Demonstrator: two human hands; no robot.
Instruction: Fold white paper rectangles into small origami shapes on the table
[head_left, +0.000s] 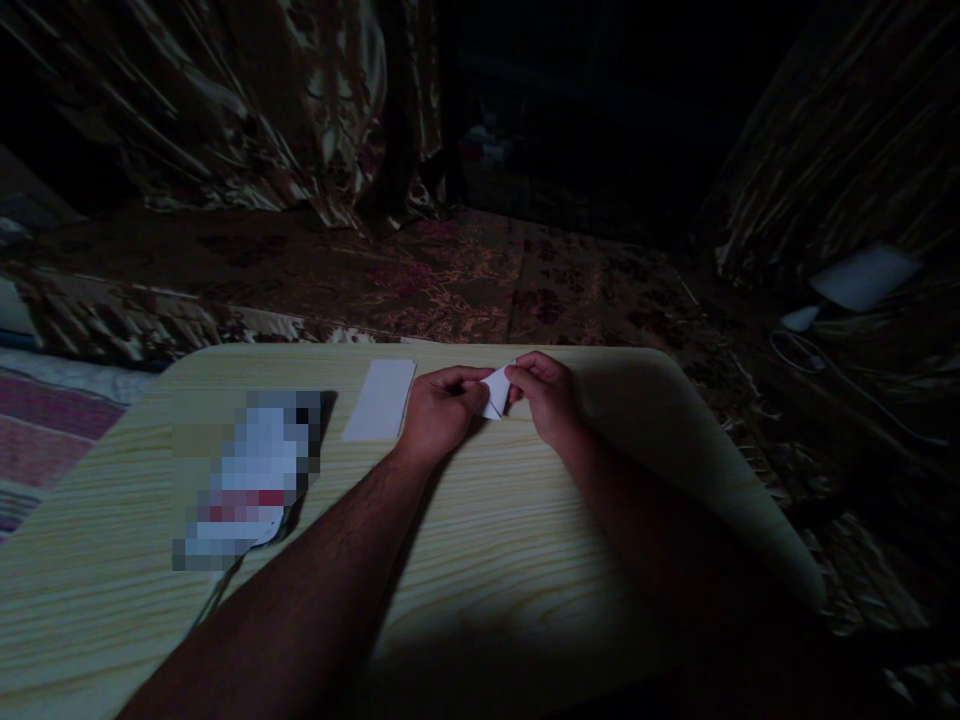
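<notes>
L hand [441, 415] & R hand [550, 392] pinched folded paper [497, 393] btwn them, prob. triangular, tho light was dim. White sheets [380, 400] lay on table [480, 550] nr L hand.

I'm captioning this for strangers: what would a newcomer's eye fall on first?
Probably the small white paper, held by the left hand and right hand near the picture's middle. To its left, a flat white rectangle lies on the pale table, with a pixelated item farther left.
</notes>
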